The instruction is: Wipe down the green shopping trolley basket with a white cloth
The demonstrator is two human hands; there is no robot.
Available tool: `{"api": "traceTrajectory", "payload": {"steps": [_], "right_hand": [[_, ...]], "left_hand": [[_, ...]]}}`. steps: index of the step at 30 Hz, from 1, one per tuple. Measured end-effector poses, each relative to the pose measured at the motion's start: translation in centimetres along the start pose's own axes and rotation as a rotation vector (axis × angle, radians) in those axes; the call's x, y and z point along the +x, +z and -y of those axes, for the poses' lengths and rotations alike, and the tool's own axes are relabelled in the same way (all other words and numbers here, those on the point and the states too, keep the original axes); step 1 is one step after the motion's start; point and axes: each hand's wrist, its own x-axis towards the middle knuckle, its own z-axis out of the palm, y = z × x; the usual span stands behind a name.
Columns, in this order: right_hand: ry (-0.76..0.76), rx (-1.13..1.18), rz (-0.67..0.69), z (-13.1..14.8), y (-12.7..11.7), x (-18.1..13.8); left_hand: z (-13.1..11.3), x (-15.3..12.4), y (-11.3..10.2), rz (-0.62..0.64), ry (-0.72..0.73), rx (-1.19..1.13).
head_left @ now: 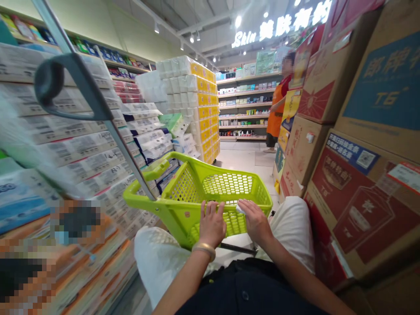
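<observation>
A lime-green shopping basket on wheels (183,214) stands between my knees, its long metal pull handle (82,87) slanting up to the left with a dark grey grip. My left hand (212,225), with a gold-coloured bangle at the wrist, rests on the basket's near side. Its fingers are apart and hold nothing. Farther right along the same side, my right hand (257,221) presses a small white wipe (240,209) near the rim, the fingers close together over it. Most of the wipe is hidden under that hand. The part of the basket's inside that shows holds nothing.
Stacked cartons (370,205) rise close on my right. Packs of paper goods (82,109) are piled on the left, with a tall stack of yellow and white packs (197,105) beyond. A person in an orange vest (276,109) stands farther down the aisle by stocked shelves (244,105).
</observation>
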Motion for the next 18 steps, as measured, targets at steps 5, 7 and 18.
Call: {"api": "traceTrajectory", "payload": {"steps": [5, 7, 18], "right_hand": [[0.165, -0.098, -0.083, -2.5, -1.4, -1.2], [0.206, -0.130, -0.093, -2.2, -1.0, -0.9], [0.071, -0.028, 0.018, -0.3, -0.1, 0.0]], "left_hand": [[-0.3, 0.1, 0.0, -0.008, -0.002, 0.025], [-0.6, 0.2, 0.1, -0.006, -0.014, 0.035], [-0.9, 0.2, 0.1, 0.013, -0.031, 0.049]]}}
